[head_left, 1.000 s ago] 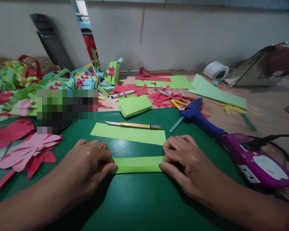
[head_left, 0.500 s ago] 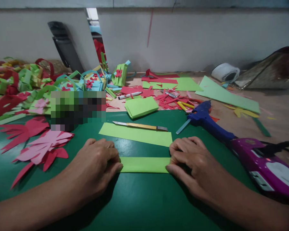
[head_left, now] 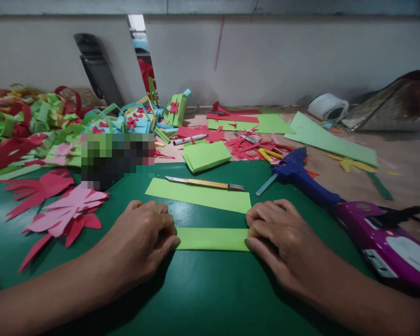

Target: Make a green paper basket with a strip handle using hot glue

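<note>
Hidden ends of a green paper strip (head_left: pixel 213 239) are pinched by the curled left hand (head_left: pixel 148 234) and right hand (head_left: pixel 280 237). A second strip (head_left: pixel 212 197) is partly covered by a utility knife (head_left: pixel 205 183).

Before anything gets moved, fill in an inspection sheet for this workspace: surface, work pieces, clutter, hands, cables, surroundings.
Surface: green work surface, glossy, with brown beyond its far edge.
Work pieces: green strip between the hands; second strip beyond it, craft knife lying along that one's far edge, blade exposed.
Clutter: red scraps, capped marker, pink cutout, blue glue gun.
Hands: left hand and right hand each grip one end of the nearer strip.
Cables: black cable plugged into purple power strip.
Surroundings: pale wall, white roll, bag; one patch at left is pixelated.
</note>
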`<state>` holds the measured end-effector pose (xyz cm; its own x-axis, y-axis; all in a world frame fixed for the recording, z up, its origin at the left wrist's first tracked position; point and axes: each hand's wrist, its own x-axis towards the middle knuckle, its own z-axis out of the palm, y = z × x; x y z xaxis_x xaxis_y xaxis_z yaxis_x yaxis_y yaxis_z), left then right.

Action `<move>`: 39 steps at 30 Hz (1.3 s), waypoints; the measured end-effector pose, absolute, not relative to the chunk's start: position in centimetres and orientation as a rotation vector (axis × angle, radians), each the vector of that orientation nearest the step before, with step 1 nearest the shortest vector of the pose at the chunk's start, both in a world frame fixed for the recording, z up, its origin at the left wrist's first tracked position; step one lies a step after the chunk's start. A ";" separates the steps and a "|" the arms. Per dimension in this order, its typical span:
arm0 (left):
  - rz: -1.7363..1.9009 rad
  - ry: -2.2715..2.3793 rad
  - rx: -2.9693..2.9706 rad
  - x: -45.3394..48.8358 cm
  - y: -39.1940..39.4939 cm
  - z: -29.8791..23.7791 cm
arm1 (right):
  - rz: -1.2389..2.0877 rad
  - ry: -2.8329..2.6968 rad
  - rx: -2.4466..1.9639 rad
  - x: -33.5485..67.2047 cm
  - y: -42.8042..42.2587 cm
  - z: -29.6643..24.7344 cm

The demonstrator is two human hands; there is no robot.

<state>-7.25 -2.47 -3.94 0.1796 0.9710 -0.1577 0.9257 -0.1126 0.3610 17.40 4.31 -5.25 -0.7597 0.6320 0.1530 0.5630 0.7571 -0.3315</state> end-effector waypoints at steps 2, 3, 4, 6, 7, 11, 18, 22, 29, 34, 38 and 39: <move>0.152 1.789 2.117 -7.2 -2.5 -3.9 | 0.383 -2.703 -0.930 17.4 4.3 -5.3; 0.136 1.787 2.126 -7.2 -2.5 -3.9 | 0.383 -2.706 -0.928 17.4 4.3 -5.3; 0.115 1.785 2.131 -7.2 -2.5 -3.9 | 0.380 -2.707 -0.928 17.5 4.3 -5.3; 0.055 1.765 2.147 -7.2 -2.5 -4.0 | 0.376 -2.713 -0.923 17.5 4.4 -5.4; 0.020 1.758 2.169 -7.2 -2.5 -4.1 | 0.374 -2.716 -0.919 17.5 4.4 -5.4; -0.126 1.744 2.322 -7.2 -2.5 -4.5 | 0.355 -2.718 -0.916 17.5 4.3 -5.4; -0.016 1.713 2.108 -7.3 -2.3 -3.2 | 0.339 -2.725 -0.911 17.5 4.3 -5.4; 0.041 1.722 2.019 -7.1 -2.4 -2.3 | 0.334 -2.724 -0.906 17.5 4.2 -5.4; -0.048 1.741 2.073 -6.6 -2.4 -2.5 | 0.326 -2.709 -0.948 17.6 4.2 -5.6; -0.046 1.761 2.108 -6.9 -2.2 -3.3 | 0.283 -2.717 -0.909 17.7 4.2 -5.5; 0.004 1.764 2.135 -7.1 -2.2 -3.5 | 0.268 -2.717 -0.897 17.6 4.3 -5.5; 0.005 1.757 2.139 -7.2 -2.2 -3.4 | 0.272 -2.722 -0.893 17.6 4.3 -5.5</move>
<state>-7.16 -2.15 -3.40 0.2219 0.9478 -0.2289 0.9464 -0.1529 0.2845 17.60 4.31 -5.50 -0.7761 0.6016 0.1892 0.5522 0.7932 -0.2567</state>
